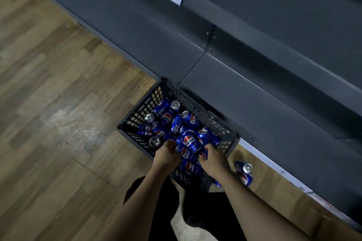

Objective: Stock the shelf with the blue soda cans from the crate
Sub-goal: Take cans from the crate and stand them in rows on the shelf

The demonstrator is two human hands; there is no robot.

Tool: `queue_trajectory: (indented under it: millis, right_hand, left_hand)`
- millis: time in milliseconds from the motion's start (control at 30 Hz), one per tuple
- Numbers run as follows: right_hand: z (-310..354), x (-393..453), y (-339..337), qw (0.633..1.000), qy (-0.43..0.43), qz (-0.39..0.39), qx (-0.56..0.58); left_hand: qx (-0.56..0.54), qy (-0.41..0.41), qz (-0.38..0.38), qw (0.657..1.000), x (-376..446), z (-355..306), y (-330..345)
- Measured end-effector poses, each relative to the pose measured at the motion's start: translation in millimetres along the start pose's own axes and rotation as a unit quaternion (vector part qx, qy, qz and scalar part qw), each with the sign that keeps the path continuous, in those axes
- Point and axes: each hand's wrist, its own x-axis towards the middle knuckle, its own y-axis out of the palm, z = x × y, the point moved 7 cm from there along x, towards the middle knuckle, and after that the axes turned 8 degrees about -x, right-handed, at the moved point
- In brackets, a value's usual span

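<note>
Your left hand and right hand both curl into the crate of jumbled blue cans, the topmost can lying sideways between them, though your knuckles hide exactly which cans your fingers clasp.

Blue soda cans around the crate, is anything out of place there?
Yes. Two blue soda cans lie on the wooden floor outside the dark plastic crate, beside the dark shelf's base, near the right hand. Inside the crate, the cans are jumbled at all angles.
</note>
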Motion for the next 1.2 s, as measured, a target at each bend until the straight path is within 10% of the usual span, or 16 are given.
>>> queue_trajectory:
  millis: [533, 1200]
  right_hand:
    - [-113.8, 264.6, 140.7, 0.987, 0.141, -0.07, 0.036]
    - [-123.8, 302.7, 150.5, 0.95, 0.152, -0.171, 0.212]
  left_hand:
    - [-0.151, -0.135, -0.02, 0.979, 273.2, 136.5, 135.8]
    - [-0.116, -0.165, -0.1, 0.974, 310.5, 133.5, 165.0]
